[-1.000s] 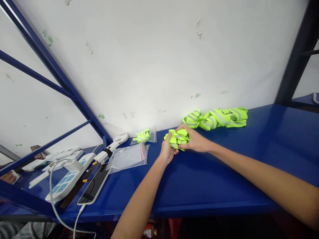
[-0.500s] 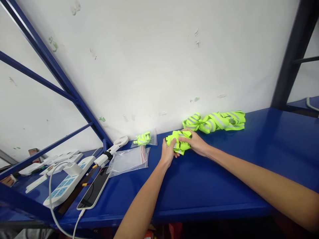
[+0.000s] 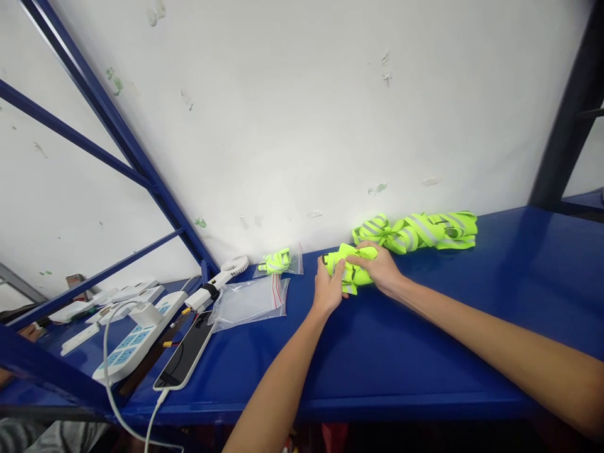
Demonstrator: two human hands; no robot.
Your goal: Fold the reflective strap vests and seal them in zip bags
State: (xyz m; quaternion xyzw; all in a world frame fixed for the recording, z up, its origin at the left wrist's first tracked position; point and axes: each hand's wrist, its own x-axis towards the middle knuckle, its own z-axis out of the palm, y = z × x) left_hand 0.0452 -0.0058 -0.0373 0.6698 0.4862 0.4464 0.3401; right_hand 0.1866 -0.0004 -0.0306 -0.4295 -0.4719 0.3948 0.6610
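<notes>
Between my two hands is a folded bundle of neon yellow-green reflective strap (image 3: 348, 267) with silver stripes. My left hand (image 3: 329, 286) grips its left side, thumb on top. From the right, my right hand (image 3: 381, 269) holds the upper right part, its fingers closed on the strap. Just behind, against the wall, lies a longer pile of the same reflective straps (image 3: 425, 233). To the left, a similar small bundle (image 3: 276, 260) sits in a clear plastic bag. Nearer me are flat clear zip bags (image 3: 250, 303) with a red line.
On the left of the blue table (image 3: 401, 358) lie a white handheld fan (image 3: 218, 283), a phone (image 3: 186, 352) with a charging cable, and a white power strip (image 3: 136, 343). Blue frame bars (image 3: 165, 201) rise at left; a dark post (image 3: 561, 113) stands at right.
The whole view has shifted, so things appear slightly farther right. Both hands still hold the strap bundle, with its loose folds slightly rearranged.
</notes>
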